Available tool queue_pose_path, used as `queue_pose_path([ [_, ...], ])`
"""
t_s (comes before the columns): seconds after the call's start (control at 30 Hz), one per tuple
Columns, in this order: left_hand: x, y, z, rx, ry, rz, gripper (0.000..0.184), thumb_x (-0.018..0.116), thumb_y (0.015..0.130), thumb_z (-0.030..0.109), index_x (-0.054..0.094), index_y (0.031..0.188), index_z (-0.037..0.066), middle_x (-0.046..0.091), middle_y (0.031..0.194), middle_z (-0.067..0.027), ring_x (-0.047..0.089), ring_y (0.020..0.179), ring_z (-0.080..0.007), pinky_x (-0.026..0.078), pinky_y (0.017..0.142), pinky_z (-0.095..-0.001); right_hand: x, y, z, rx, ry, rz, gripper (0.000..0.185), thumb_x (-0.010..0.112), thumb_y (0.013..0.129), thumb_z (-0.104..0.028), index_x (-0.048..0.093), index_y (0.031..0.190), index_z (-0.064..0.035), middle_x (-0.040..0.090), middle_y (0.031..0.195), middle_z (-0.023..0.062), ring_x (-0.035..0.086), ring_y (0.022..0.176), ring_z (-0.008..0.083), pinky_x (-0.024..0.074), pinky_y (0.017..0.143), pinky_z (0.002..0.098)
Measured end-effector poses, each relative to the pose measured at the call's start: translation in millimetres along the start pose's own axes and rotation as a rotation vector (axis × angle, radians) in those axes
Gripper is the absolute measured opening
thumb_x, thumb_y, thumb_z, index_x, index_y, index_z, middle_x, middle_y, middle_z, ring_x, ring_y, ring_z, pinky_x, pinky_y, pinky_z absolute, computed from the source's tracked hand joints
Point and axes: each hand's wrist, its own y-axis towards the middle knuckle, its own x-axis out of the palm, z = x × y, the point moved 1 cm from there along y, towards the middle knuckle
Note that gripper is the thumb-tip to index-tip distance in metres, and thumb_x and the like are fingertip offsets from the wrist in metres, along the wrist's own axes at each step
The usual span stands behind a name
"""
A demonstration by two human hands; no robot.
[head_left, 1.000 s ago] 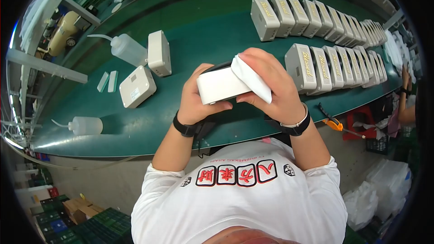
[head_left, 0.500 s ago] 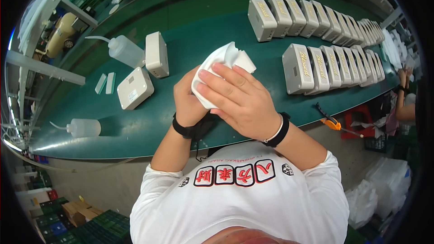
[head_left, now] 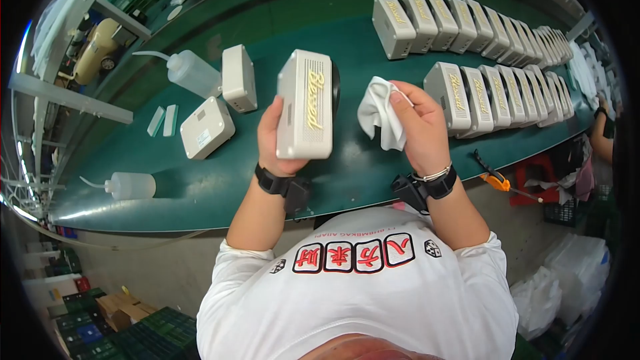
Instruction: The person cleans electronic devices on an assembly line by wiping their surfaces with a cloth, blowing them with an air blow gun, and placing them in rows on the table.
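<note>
- Green worktable (head_left: pixel 200 203): spans the area in front of you.
- Off-white boxes at your right: a back row (head_left: pixel 437 23) and a front row (head_left: pixel 475 100) stand with lettering exposed; their orderly placement suggests that these are done.
- Loose boxes at your left: an upright box (head_left: pixel 237 80) and a flat box (head_left: pixel 205 127) sit outside the rows and seem left to handle.
- Held box (head_left: pixel 290 123): your left hand (head_left: pixel 269 140) is wrapped around its lower left side, over the table; its off-white surface looks clean.
- Cloth (head_left: pixel 377 110): your right hand (head_left: pixel 427 130) pinches it, crumpled, apart from the held box.
- Gold lettering (head_left: pixel 315 101): reads "Blessed" across a slotted face.
</note>
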Motion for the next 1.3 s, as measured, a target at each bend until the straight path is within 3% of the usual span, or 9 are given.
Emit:
queue_pose_path([
  [0.07, -2, 4, 1, -0.095, -0.134, -0.089, 0.079, 0.051, 0.100, 0.048, 0.022, 0.154, -0.002, 0.054, 0.127, -0.0177, 0.061, 0.101, -0.0339, 0.059, 0.062, -0.0432, 3, 4, -2, -0.013, 0.032, -0.001, 0.029, 0.060, 0.101, -0.011, 0.062, 0.126, 0.0022, 0.069, 0.113, 0.0072, 0.065, 0.098, 0.0106, 0.0516, 0.086, 0.0245],
  [0.2, -1, 7, 0, -0.246, -0.295, -0.184, 0.072, 0.052, 0.100, 0.048, 0.035, 0.148, -0.002, 0.058, 0.122, -0.0205, 0.064, 0.100, -0.0336, 0.061, 0.058, -0.0422, 8, 4, -5, -0.053, -0.025, 0.001, 0.033, 0.059, 0.100, -0.007, 0.058, 0.132, 0.0002, 0.062, 0.126, 0.0091, 0.062, 0.107, 0.0121, 0.0502, 0.092, 0.0259],
  [0.47, 4, 8, -25, -0.628, -0.585, -0.454, 0.081, 0.050, 0.100, 0.048, 0.027, 0.143, -0.017, 0.050, 0.123, -0.0314, 0.060, 0.108, -0.0364, 0.063, 0.050, -0.0477, 22, 20, 6, 0.050, 0.019, -0.295, 0.043, 0.063, 0.099, -0.014, 0.054, 0.139, -0.0006, 0.059, 0.135, 0.0097, 0.056, 0.117, 0.0142, 0.0457, 0.099, 0.0291],
  [0.57, 11, 11, -38, -0.769, -0.573, -0.512, 0.090, 0.053, 0.096, 0.055, 0.029, 0.140, -0.019, 0.051, 0.121, -0.0415, 0.066, 0.095, -0.0411, 0.064, 0.052, -0.0512, 14, 25, 6, 0.256, 0.198, -0.467, 0.044, 0.066, 0.099, -0.020, 0.056, 0.135, 0.0025, 0.066, 0.122, 0.0094, 0.063, 0.106, 0.0118, 0.0518, 0.089, 0.0278],
  [0.73, 6, 3, -19, -0.501, 0.548, -0.167, 0.067, 0.044, 0.102, 0.053, 0.050, 0.137, -0.005, 0.060, 0.131, -0.0271, 0.069, 0.107, -0.0341, 0.065, 0.075, -0.0418, 6, 26, -10, 0.209, 0.079, -0.204, 0.037, 0.073, 0.094, -0.023, 0.066, 0.118, 0.0047, 0.072, 0.102, 0.0075, 0.067, 0.091, 0.0106, 0.0538, 0.079, 0.0248],
  [0.83, 30, 8, -8, -0.313, 0.315, -0.018, 0.060, 0.050, 0.104, 0.043, 0.046, 0.143, -0.002, 0.060, 0.138, -0.0120, 0.058, 0.127, -0.0218, 0.046, 0.109, -0.0383, 2, 20, -25, 0.204, -0.130, -0.148, 0.031, 0.075, 0.092, -0.024, 0.070, 0.107, 0.0039, 0.072, 0.094, 0.0067, 0.066, 0.082, 0.0097, 0.0529, 0.072, 0.0244],
  [1.0, 14, 1, -8, -0.242, 0.580, -0.058, 0.064, 0.069, 0.093, 0.029, 0.044, 0.144, -0.003, 0.060, 0.135, -0.0130, 0.058, 0.126, -0.0224, 0.044, 0.110, -0.0377, -3, 21, -22, 0.209, -0.559, -0.203, 0.033, 0.070, 0.097, -0.026, 0.065, 0.116, 0.0006, 0.069, 0.098, 0.0023, 0.062, 0.087, 0.0071, 0.0496, 0.076, 0.0228],
  [1.1, 17, 3, -6, -0.209, 0.619, 0.011, 0.069, 0.075, 0.086, 0.022, 0.044, 0.143, -0.003, 0.059, 0.135, -0.0146, 0.059, 0.124, -0.0237, 0.044, 0.109, -0.0369, -8, 20, -9, -0.074, -0.403, 0.028, 0.038, 0.065, 0.099, -0.032, 0.065, 0.111, 0.0047, 0.068, 0.101, 0.0083, 0.062, 0.088, 0.0125, 0.0488, 0.075, 0.0271],
  [1.3, 4, 4, 0, -0.068, 0.382, 0.053, 0.055, 0.070, 0.090, 0.023, 0.053, 0.134, -0.005, 0.064, 0.130, -0.0175, 0.064, 0.118, -0.0319, 0.050, 0.106, -0.0471, -12, -28, -19, -0.545, -1.188, -0.111, 0.054, 0.064, 0.097, -0.028, 0.048, 0.137, 0.0049, 0.045, 0.143, 0.0273, 0.044, 0.133, 0.0427, 0.0396, 0.108, 0.0442],
])
